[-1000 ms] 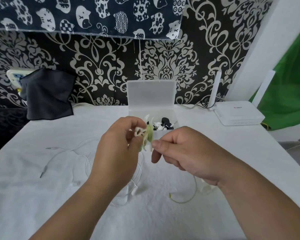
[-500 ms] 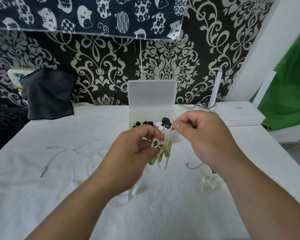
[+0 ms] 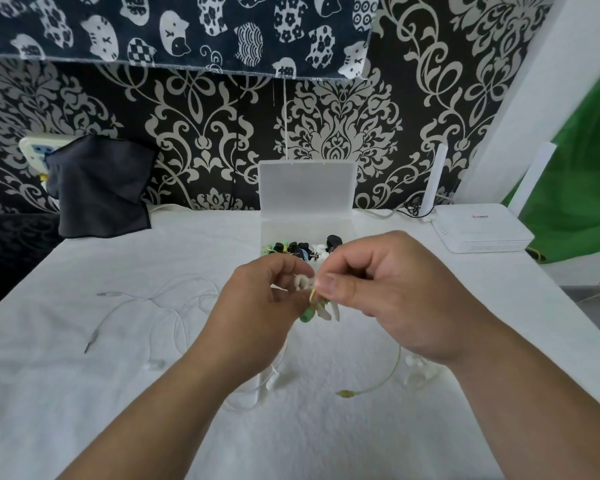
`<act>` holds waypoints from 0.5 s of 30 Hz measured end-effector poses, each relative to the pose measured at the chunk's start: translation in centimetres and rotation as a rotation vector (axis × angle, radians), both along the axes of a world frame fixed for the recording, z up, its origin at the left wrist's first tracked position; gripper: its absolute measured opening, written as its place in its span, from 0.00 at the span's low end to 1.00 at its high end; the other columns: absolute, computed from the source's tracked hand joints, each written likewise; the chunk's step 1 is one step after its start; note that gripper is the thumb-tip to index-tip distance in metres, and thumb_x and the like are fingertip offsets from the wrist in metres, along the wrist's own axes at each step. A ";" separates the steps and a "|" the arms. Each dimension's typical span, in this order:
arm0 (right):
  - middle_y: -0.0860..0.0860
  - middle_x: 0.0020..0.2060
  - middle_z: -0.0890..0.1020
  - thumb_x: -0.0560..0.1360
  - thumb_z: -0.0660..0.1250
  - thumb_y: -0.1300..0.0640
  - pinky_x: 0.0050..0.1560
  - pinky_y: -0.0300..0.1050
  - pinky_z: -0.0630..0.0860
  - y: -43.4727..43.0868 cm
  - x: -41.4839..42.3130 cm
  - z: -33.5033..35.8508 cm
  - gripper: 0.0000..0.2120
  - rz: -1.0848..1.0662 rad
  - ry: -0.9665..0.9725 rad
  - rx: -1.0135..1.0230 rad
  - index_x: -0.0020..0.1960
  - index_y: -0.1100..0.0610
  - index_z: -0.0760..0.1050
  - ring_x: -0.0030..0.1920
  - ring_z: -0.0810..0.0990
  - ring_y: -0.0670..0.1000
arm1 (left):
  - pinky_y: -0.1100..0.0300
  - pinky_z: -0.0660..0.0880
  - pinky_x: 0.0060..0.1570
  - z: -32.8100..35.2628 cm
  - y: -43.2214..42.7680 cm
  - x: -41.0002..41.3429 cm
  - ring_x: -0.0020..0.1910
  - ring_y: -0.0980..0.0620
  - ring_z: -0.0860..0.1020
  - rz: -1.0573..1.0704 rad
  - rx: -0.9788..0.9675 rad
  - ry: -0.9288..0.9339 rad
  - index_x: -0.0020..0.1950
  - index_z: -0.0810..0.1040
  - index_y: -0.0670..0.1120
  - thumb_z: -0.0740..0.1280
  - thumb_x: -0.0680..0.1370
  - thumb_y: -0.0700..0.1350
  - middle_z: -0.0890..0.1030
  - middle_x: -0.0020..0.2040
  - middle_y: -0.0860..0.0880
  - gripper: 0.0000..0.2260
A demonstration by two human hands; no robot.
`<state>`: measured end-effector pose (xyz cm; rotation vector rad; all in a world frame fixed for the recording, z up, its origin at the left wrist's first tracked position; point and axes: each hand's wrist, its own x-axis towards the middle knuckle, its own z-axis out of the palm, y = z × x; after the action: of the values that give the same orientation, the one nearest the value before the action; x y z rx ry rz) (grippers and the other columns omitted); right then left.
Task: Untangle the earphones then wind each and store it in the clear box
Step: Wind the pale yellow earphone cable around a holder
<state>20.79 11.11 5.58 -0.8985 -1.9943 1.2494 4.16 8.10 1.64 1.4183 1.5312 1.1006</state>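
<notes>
At the far left a dark grey cloth hangs over the far edge of the table, which is covered in white. Nearer, left of centre, a white earphone cable lies loose on the cover in open loops, its two plugs pointing left. The left hand is raised above the table at the centre, fingers closed around a small wound bundle of pale yellow-green earphones; a white earbud and a green tip show at its thumb. The right hand meets it from the right, thumb and forefinger pinched shut on the same bundle's cable. From under that hand the rest of the pale cable curves down to the table and ends near the middle in a small plug. Just beyond both hands stands the clear box, its lid upright against the patterned wall, with dark, green and white earphones inside. At the far right sits a white router.
</notes>
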 end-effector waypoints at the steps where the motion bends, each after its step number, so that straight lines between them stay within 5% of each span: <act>1: 0.41 0.23 0.76 0.76 0.70 0.65 0.30 0.26 0.66 0.0 0.0 -0.1 0.07 0.030 -0.004 -0.022 0.39 0.62 0.83 0.25 0.73 0.39 | 0.51 0.79 0.46 -0.1 0.0 0.0 0.39 0.45 0.83 0.006 -0.009 -0.006 0.49 0.82 0.49 0.71 0.75 0.35 0.83 0.45 0.41 0.09; 4: 0.43 0.25 0.77 0.75 0.70 0.66 0.31 0.25 0.67 -0.1 0.1 -0.2 0.07 0.071 -0.020 -0.076 0.39 0.62 0.83 0.27 0.74 0.39 | 0.48 0.80 0.47 -0.2 0.1 -0.1 0.42 0.40 0.82 0.014 -0.029 -0.024 0.50 0.82 0.49 0.71 0.74 0.35 0.81 0.46 0.38 0.10; 8: 0.40 0.20 0.74 0.77 0.67 0.67 0.29 0.25 0.67 -0.1 0.1 0.1 0.07 0.004 0.004 -0.116 0.41 0.64 0.81 0.24 0.74 0.38 | 0.68 0.68 0.27 -0.1 -0.1 -0.1 0.26 0.56 0.75 -0.037 -0.011 0.007 0.48 0.81 0.47 0.70 0.76 0.35 0.83 0.38 0.43 0.08; 15: 0.38 0.19 0.72 0.79 0.67 0.60 0.35 0.38 0.62 1.5 0.7 -1.2 0.08 -0.478 0.077 -0.092 0.42 0.58 0.82 0.23 0.72 0.38 | 0.64 0.74 0.38 -0.2 -0.4 0.2 0.32 0.54 0.78 -0.201 -0.009 -0.046 0.48 0.80 0.47 0.67 0.78 0.31 0.81 0.34 0.52 0.10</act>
<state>21.53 12.58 4.35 -1.2612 -1.5456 1.0836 4.40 7.73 1.41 1.4945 1.3282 0.9962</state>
